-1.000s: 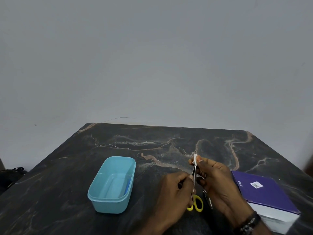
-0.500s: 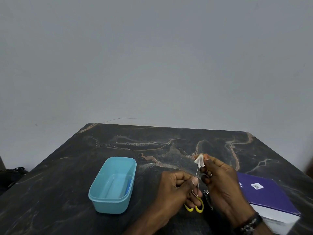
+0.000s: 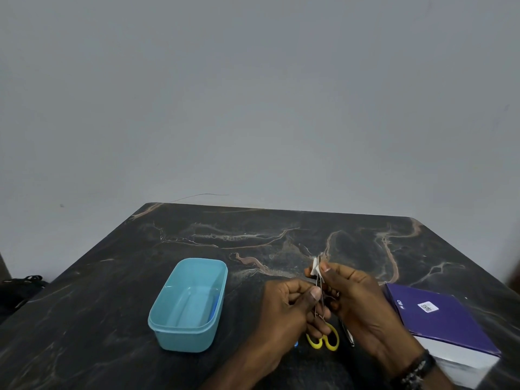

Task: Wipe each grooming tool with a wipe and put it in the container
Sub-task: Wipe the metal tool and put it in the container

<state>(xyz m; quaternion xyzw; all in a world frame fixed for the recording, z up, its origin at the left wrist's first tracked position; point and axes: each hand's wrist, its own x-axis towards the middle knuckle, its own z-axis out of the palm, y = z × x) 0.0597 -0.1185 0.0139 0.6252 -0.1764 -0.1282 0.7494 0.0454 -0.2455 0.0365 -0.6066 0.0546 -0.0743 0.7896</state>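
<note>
Lower centre of the frame, just right of the middle: small scissors with yellow handles, held upright, blades pointing up toward the far edge of the table, yellow loops at the bottom. Gripped low down by the left hand, fingers curled round the shank and thumb pressed against the metal, loops poking out beneath the knuckles. Up at the blade tips, a small white wipe, pinched against the metal by the right hand between thumb and fingertips, remaining fingers folded in. Both hands closed tight on their items, nearly touching each other, raised a little above the table. Whether the blades are parted or together: cannot tell at this size.

Left of the hands, at lower centre-left, a light blue container, open on top, standing flat on the dark marbled surface, well apart from the scissors; a darker blue strip along its right inner wall, too unclear to identify. Just right of the yellow loops, a thin metal tool lying on the table, partly hidden by the right hand. Lower right corner: a purple box with a small white label, right wrist with a dark beaded bracelet just in front of it.
</note>
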